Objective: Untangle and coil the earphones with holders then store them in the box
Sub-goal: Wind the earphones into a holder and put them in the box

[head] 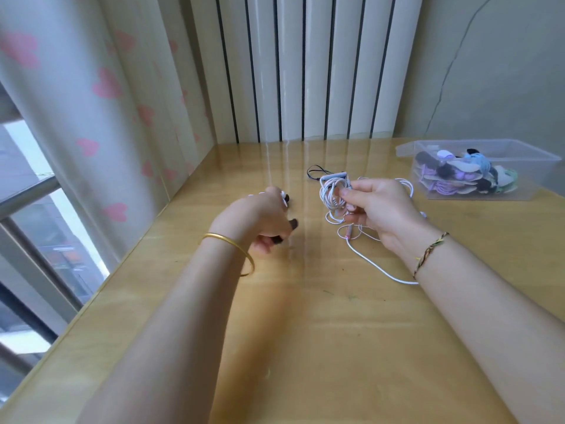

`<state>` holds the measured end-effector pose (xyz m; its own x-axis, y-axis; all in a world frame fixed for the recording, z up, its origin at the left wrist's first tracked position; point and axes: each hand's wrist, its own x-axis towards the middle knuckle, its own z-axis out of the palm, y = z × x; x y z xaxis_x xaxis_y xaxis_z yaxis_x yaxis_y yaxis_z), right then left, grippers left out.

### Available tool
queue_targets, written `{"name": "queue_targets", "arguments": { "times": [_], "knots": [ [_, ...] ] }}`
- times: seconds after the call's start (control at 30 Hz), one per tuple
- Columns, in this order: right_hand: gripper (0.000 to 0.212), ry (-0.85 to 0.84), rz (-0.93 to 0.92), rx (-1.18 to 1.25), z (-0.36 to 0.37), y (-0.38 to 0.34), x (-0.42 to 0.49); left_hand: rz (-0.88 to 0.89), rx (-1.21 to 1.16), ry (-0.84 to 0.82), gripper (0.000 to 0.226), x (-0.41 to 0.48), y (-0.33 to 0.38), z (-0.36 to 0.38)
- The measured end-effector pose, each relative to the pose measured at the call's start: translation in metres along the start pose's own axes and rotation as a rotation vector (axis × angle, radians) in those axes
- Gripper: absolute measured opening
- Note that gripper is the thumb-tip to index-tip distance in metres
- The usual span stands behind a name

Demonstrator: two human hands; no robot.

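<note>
- Your right fingers (362,187) and thumb pinch the white coil (333,194) on its holder (333,176). Hold that pinch firm so the wraps under your thumb don't slip.
- Your left fingers (269,241) are curled in, gripping what looks like an earbud (285,198) at their tips. It's blurred, so I can't be sure.
- Loose cord (376,264) hangs below your right palm and trails onto the table (305,332) under your wrist. Feed that slack in turn by turn, each wrap snug beside the last.
- Draw lightly with the left fingers, since a hard tug would likely tighten the tangle below your right fingers.
- The box (458,145) sits beyond your right knuckles and already holds coiled sets. A black cord (318,172) lies just past the coil.
</note>
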<state>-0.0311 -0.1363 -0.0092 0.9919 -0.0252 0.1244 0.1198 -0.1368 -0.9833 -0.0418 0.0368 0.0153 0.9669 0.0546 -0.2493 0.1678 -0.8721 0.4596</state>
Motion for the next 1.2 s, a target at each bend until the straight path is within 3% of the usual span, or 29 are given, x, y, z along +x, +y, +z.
{"name": "queue_targets", "arguments": {
  "times": [0.2, 0.27, 0.43, 0.5, 0.63, 0.8, 0.97, 1.2],
  "knots": [
    [0.017, 0.018, -0.005, 0.053, -0.023, -0.002, -0.009, 0.112, -0.083, -0.092, 0.018, -0.006, 0.029, 0.036],
    [0.014, 0.01, -0.021, 0.043, -0.031, 0.002, -0.011, 0.128, -0.054, -0.078, 0.022, -0.006, 0.028, 0.03],
    [0.013, -0.013, -0.044, 0.022, -0.039, 0.012, -0.014, 0.236, 0.273, -0.031, 0.042, -0.004, 0.025, 0.026],
    [0.02, -0.023, -0.05, 0.014, -0.04, 0.017, -0.014, 0.243, 0.285, -0.066, 0.04, -0.004, 0.027, 0.029],
    [0.03, -0.051, -0.061, 0.011, -0.043, 0.019, -0.016, 0.224, 0.278, -0.144, 0.014, -0.001, 0.035, 0.032],
    [0.027, -0.047, -0.071, 0.023, -0.045, 0.018, -0.016, 0.229, 0.29, -0.175, 0.028, -0.002, 0.044, 0.034],
    [0.012, -0.01, -0.049, 0.076, -0.051, 0.015, -0.017, 0.24, 0.249, -0.076, 0.034, 0.001, 0.048, 0.049],
    [0.016, 0.033, -0.026, 0.176, -0.062, 0.011, -0.017, 0.304, 0.168, 0.09, 0.043, 0.009, 0.03, 0.053]
  ]
}}
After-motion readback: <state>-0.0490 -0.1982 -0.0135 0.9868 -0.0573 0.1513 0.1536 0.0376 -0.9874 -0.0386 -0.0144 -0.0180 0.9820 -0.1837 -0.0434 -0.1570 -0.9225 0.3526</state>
